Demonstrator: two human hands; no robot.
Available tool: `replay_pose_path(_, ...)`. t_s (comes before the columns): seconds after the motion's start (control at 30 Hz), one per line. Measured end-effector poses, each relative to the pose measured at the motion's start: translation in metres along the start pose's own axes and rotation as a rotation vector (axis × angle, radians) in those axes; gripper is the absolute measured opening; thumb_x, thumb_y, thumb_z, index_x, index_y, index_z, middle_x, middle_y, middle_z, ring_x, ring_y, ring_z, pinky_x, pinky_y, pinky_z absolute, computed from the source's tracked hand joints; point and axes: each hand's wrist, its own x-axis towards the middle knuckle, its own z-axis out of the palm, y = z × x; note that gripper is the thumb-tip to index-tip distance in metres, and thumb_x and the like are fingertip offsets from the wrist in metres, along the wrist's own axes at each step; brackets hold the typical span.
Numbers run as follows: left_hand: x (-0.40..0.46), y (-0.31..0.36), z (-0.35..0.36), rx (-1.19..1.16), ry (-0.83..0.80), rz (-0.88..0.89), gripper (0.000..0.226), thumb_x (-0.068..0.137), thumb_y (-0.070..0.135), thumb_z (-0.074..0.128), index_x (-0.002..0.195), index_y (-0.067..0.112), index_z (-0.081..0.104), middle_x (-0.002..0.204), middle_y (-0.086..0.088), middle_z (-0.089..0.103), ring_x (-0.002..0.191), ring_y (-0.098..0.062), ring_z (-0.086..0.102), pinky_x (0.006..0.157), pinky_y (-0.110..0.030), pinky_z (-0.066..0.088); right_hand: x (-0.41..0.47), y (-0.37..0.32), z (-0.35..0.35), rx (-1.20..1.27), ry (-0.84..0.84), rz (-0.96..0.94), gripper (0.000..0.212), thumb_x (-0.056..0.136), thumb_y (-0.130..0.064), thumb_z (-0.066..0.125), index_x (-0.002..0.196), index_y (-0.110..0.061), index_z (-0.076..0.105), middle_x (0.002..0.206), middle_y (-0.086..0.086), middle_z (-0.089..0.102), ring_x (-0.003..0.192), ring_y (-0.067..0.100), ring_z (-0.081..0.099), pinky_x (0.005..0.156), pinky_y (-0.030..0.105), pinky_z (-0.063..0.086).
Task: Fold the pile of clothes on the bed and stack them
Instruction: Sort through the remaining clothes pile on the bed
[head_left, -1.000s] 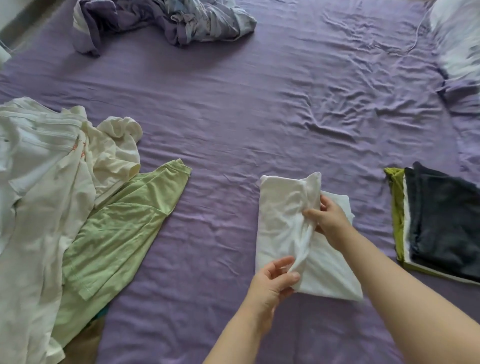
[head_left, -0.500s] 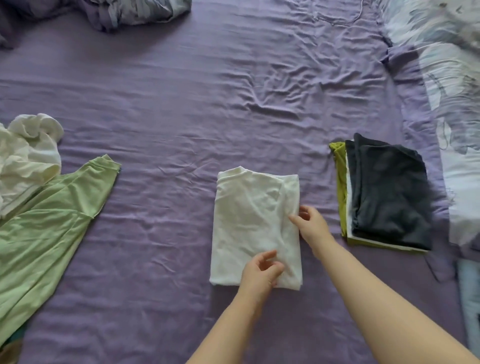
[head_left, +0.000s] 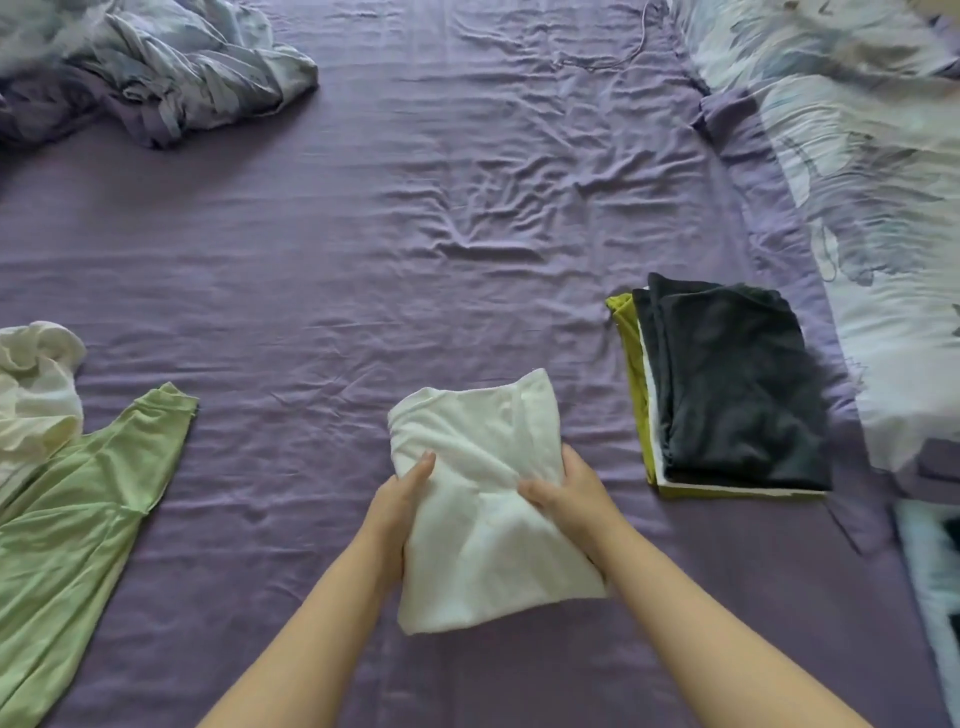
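1. Up comes the white shirt (head_left: 488, 499): half a second ago it lay flat on the sheet with fingers only at its near and right edges, and now both hands have it by the sides, its near end hanging towards the camera.
2. Far left, the pile (head_left: 67, 467) waits, a green top spread out with cream cloth bunched behind it, none of it folded.
3. Left hand (head_left: 397, 512) clamps the shirt's left edge, thumb on top, fingers hidden beneath.
4. Right hand (head_left: 569, 493) pinches the right edge the same way, thumb pressed into the cloth.
5. Folding looks finished on this one; I'd call this the carry to the stack.
6. Over to the right sits the stack (head_left: 727, 389): a dark piece on top, white under it, olive at the bottom.
7. Next move, I reckon, is a swing right, keeping the folds tight, then a square landing on the dark piece.
8. No baskets or bins in sight; only the purple sheet (head_left: 363, 260) holds things.
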Motion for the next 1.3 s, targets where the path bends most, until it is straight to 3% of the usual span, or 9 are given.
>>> replay_pose_path(0.17, -0.007, 0.022, 0.058, -0.063, -0.109, 0.154, 0.038, 0.093, 0.038, 0.055, 0.126, 0.018, 0.055, 0.114, -0.01, 0.069, 0.101, -0.029, 0.068, 0.078, -0.04, 0.056, -0.009, -0.031, -0.068, 0.039, 0.058, -0.171, 0.035, 0.08, -0.014, 0.069, 0.1, -0.04, 0.058, 0.091, -0.024, 0.069, 0.082, -0.005, 0.066, 0.062, 0.007, 0.047)
replay_pose_path(0.33, -0.009, 0.051, 0.143, 0.008, -0.234, 0.289, 0.028, 0.096, 0.033, 0.052, 0.12, 0.02, 0.059, 0.112, -0.007, 0.071, 0.1, -0.027, 0.068, 0.084, -0.042, 0.055, -0.021, -0.051, -0.147, 0.056, 0.207, -0.221, 0.036, 0.08, -0.013, 0.07, 0.11, -0.032, 0.059, 0.101, -0.01, 0.07, 0.092, 0.009, 0.067, 0.079, 0.026, 0.053)
replay_pose_path(0.53, -0.005, 0.068, 0.242, 0.027, -0.372, 0.348, 0.015, 0.099, 0.028, 0.049, 0.106, 0.029, 0.062, 0.099, 0.001, 0.073, 0.085, -0.016, 0.071, 0.071, -0.031, 0.06, -0.019, -0.054, -0.233, 0.016, 0.383, -0.265, 0.033, 0.081, -0.02, 0.072, 0.102, -0.04, 0.058, 0.1, -0.018, 0.067, 0.085, -0.005, 0.065, 0.064, 0.008, 0.048)
replay_pose_path(0.6, 0.003, 0.065, 0.265, 0.071, -0.362, 0.351, 0.015, 0.099, 0.028, 0.049, 0.111, 0.032, 0.058, 0.102, 0.002, 0.071, 0.084, -0.013, 0.071, 0.066, -0.029, 0.059, -0.009, -0.049, -0.252, -0.037, 0.403, -0.228, 0.047, 0.083, -0.023, 0.07, 0.123, -0.036, 0.051, 0.117, -0.013, 0.063, 0.107, 0.009, 0.062, 0.083, 0.022, 0.051)
replay_pose_path(0.73, 0.019, 0.033, 0.279, 0.458, -0.23, 0.323, 0.084, 0.089, 0.019, 0.066, 0.152, 0.021, 0.01, 0.139, -0.004, 0.047, 0.12, -0.027, 0.054, 0.099, -0.045, 0.047, 0.006, -0.025, -0.258, -0.514, 0.427, 0.006, 0.097, 0.086, -0.032, 0.067, 0.153, -0.019, -0.001, 0.158, 0.008, 0.015, 0.144, 0.027, 0.021, 0.115, 0.038, 0.024)
replay_pose_path(0.83, 0.023, -0.001, 0.268, 0.848, -0.183, 0.422, 0.102, 0.085, 0.01, 0.065, 0.151, 0.031, -0.011, 0.135, -0.006, 0.046, 0.118, -0.027, 0.052, 0.096, -0.038, 0.047, 0.005, 0.006, -0.234, -0.907, 0.348, 0.069, 0.086, 0.087, -0.045, 0.058, 0.151, -0.032, 0.003, 0.159, 0.005, 0.001, 0.144, 0.03, 0.008, 0.11, 0.045, 0.026)
replay_pose_path(1.07, 0.017, -0.024, 0.245, 0.903, -0.149, 0.355, 0.075, 0.086, 0.008, 0.049, 0.148, 0.042, 0.022, 0.117, -0.006, 0.058, 0.06, -0.02, 0.064, 0.047, -0.025, 0.05, 0.003, 0.011, -0.21, -1.014, 0.231, 0.228, 0.072, 0.09, -0.048, 0.049, 0.149, -0.044, 0.007, 0.16, -0.003, -0.009, 0.145, 0.032, 0.001, 0.112, 0.05, 0.019)
replay_pose_path(1.2, 0.0, -0.024, 0.218, 0.912, -0.064, 0.341, 0.058, 0.086, 0.016, 0.056, 0.141, 0.029, 0.042, 0.118, -0.006, 0.061, 0.099, -0.023, 0.063, 0.082, -0.033, 0.053, -0.006, -0.007, -0.192, -1.081, 0.308, 0.133, 0.053, 0.094, -0.041, 0.045, 0.144, -0.03, 0.032, 0.156, 0.006, 0.018, 0.144, 0.028, 0.01, 0.114, 0.044, 0.018)
replay_pose_path(1.3, -0.018, -0.022, 0.183, 0.856, 0.028, 0.26, 0.04, 0.088, 0.026, 0.058, 0.128, 0.022, 0.057, 0.111, -0.001, 0.063, 0.094, -0.018, 0.065, 0.086, -0.031, 0.052, -0.021, -0.014, -0.166, -1.036, 0.303, -0.087, 0.044, 0.096, -0.037, 0.045, 0.139, -0.026, 0.041, 0.148, -0.001, 0.034, 0.137, 0.02, 0.029, 0.109, 0.035, 0.025)
